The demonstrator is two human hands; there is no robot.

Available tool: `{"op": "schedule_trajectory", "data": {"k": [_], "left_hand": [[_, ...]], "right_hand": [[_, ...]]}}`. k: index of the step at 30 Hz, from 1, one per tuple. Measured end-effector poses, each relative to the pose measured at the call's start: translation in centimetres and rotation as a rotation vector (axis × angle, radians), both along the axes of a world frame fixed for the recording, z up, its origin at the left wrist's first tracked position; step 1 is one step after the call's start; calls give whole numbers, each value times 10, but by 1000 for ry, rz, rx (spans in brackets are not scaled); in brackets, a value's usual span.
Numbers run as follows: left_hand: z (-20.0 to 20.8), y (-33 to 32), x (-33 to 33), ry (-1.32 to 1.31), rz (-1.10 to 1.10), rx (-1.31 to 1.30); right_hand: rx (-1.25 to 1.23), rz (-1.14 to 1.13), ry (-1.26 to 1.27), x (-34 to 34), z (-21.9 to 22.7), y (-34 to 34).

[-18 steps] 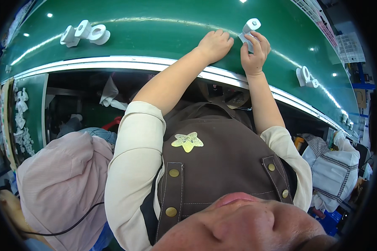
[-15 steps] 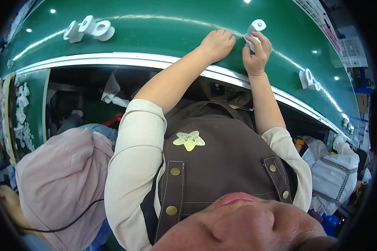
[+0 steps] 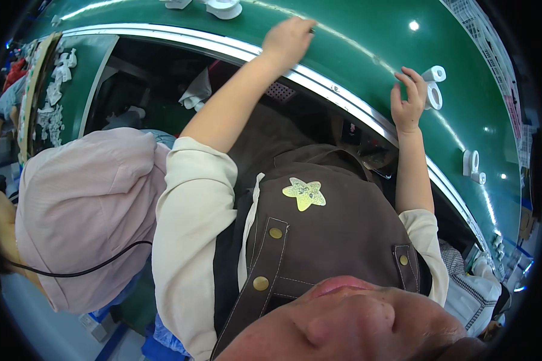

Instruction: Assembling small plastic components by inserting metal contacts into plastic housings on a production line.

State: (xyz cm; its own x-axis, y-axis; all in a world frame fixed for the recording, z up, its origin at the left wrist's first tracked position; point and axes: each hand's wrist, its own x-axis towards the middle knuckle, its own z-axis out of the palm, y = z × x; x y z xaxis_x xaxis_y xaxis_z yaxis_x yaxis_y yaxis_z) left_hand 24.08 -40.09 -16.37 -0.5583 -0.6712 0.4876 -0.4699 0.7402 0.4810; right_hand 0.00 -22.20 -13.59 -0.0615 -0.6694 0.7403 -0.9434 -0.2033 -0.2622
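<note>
Two bare hands reached up from the person's body to a green belt. Nearest to the camera was the person's own clothing: a brown apron of matte cloth with round brass buttons and a shiny yellow star sticker, worn over a cream shirt with long soft sleeves.

Beside the person, on the left, sat another person in a pale pink top, with a thin black cable lying across it.

Farther up, the right hand stood at the near edge of the belt. Its fingers were spread and gently curled, about half open, and the fingertips touched a white plastic roller, a short round piece with a hole in the middle. A second similar white piece lay just behind it, touching or almost touching it. The hand did not close around either one.

The left hand rested palm down on the belt, farther away, with its fingers bent loosely together. I could not tell if it held anything under the palm.

The belt was smooth and glossy, with bright lamp reflections, and a curved metal rail ran along its near edge. More white plastic parts lay on the belt to the right, and others at the far top edge.
</note>
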Motion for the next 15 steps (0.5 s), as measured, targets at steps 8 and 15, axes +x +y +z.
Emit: {"op": "schedule_trajectory", "data": {"k": [8, 15], "left_hand": [[-4, -25, 28, -141, 180, -25], [-18, -25, 30, -45, 211, -100]], "right_hand": [[148, 357, -156, 84, 40, -70], [-519, 1234, -527, 140, 150, 12]]}}
